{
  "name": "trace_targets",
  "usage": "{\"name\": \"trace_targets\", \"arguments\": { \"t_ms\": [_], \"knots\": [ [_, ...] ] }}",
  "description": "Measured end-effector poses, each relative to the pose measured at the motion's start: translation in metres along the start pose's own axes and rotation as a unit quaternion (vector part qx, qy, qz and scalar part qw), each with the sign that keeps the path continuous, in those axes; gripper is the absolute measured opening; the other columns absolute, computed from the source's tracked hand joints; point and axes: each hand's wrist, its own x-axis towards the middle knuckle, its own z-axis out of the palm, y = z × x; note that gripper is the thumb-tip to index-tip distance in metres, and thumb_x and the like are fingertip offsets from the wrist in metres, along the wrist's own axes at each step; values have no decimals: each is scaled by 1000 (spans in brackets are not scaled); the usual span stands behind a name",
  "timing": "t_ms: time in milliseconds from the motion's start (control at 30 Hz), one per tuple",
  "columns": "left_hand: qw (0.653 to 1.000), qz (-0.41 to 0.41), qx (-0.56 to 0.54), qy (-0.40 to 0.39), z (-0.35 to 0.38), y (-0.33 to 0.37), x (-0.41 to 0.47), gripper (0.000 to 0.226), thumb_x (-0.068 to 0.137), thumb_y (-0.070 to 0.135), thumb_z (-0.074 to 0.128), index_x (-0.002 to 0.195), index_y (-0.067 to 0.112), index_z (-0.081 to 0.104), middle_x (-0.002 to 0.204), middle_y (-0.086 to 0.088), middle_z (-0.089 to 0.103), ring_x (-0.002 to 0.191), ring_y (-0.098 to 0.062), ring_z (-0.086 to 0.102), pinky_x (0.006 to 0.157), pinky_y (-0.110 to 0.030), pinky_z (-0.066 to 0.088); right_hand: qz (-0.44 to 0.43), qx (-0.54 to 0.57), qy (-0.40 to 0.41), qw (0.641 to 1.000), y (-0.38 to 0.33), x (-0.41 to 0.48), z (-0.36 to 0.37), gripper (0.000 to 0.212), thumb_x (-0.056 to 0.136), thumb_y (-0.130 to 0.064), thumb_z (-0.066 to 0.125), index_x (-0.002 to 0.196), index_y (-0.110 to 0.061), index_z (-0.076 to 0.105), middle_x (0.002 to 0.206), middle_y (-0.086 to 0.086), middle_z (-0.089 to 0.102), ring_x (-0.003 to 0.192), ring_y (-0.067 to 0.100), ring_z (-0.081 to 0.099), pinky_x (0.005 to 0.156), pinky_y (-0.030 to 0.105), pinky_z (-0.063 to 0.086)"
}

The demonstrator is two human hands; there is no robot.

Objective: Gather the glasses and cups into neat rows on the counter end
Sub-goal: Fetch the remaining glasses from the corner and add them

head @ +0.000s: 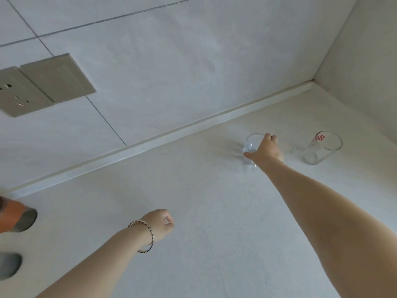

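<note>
At three o'clock in the view, the right hand point(265, 150) grips a clear glass point(251, 147) that stands upright on the pale counter point(214, 211). The thumb lies along the glass's near side and the fingers curl over its far rim. The hand covers the right half of the glass, and its base is blurred, so I cannot tell whether it touches the counter. Farther out at three o'clock, near the hand but apart from it, stands a printed glass point(322, 148) with red lettering too small to read.

At six o'clock the left hand point(160, 222) is curled into a fist with nothing in it. A bracelet point(143, 236) circles its wrist. Whether the fist rests on the counter is unclear.

At eight o'clock an orange cup point(19, 218) is cut off by the frame edge. Below it a grey cup point(8, 265) is also cut off and blurred. At ten o'clock a wall socket point(15, 93), partly out of frame, sits beside a switch plate point(58, 78).
</note>
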Motion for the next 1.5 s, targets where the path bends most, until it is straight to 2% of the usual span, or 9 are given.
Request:
{"name": "trace_targets", "arguments": {
  "t_ms": [133,400,533,767,1000,1133,1300,1400,1500],
  "knots": [
    [1000,-4,-10,-2,6,-13,-12,6,92,23,46,89,26,48,98,6,51,90,-12,50,67,-18,38,-63,-25,0,998,3,-27,-1,85,69,-33,80,137,-10,34,137,6,40,122,28,48,91,36,46],
    [998,-53,-32,-9,15,-72,-57,7,91,19,44,91,24,50,100,2,53,88,-14,50,75,-21,38,-224,-58,-119,965,-32,-139,34,92,66,-37,80,143,-21,31,140,-3,39,125,21,47,95,31,44],
    [996,-73,-51,0,19,-121,-89,7,91,19,43,91,24,49,119,-3,60,89,-14,49,76,-21,38,-289,-89,-152,941,-66,-205,67,91,68,-35,78,144,-22,29,140,-4,39,126,19,45,97,29,43],
    [991,-101,-80,23,37,-242,-160,7,91,18,44,89,23,49,124,-5,60,90,-14,49,79,-19,38,-387,-141,-190,891,-134,-327,132,91,69,-37,77,144,-23,28,141,-7,37,128,18,43,98,30,43],
    [981,-144,-122,56,64,-400,-233,11,91,20,46,83,25,48,124,-6,60,89,-15,51,69,-16,37,-426,-145,-213,867,-219,-456,208,93,67,-38,79,144,-22,29,140,-5,38,127,19,45,99,32,43],
    [975,-172,-131,60,79,-471,-269,7,93,21,46,93,23,53,127,-5,59,113,-18,57,77,-15,38,-432,-140,-227,862,-269,-516,253,93,67,-37,79,144,-20,29,140,-3,39,128,20,45,101,31,42],
    [974,-164,-141,71,78,-520,-296,7,93,19,45,88,22,48,126,-8,60,104,-21,60,59,-17,37,-415,-130,-227,871,-320,-562,303,89,66,-35,80,140,-16,33,135,2,41,123,23,48,96,32,44],
    [968,-171,-162,84,77,-538,-303,12,93,20,45,83,25,46,127,-6,59,115,-20,57,73,-15,34,-424,-142,-221,867,-341,-575,325,92,67,-34,80,142,-16,30,138,3,40,126,24,47,100,35,43],
    [963,-178,-181,92,76,-546,-306,18,92,20,45,76,28,44,126,-6,59,99,-19,56,75,-17,36,-423,-152,-216,867,-353,-581,340,89,70,-32,80,141,-15,30,140,4,38,127,25,45,100,35,42]
  ]
}}
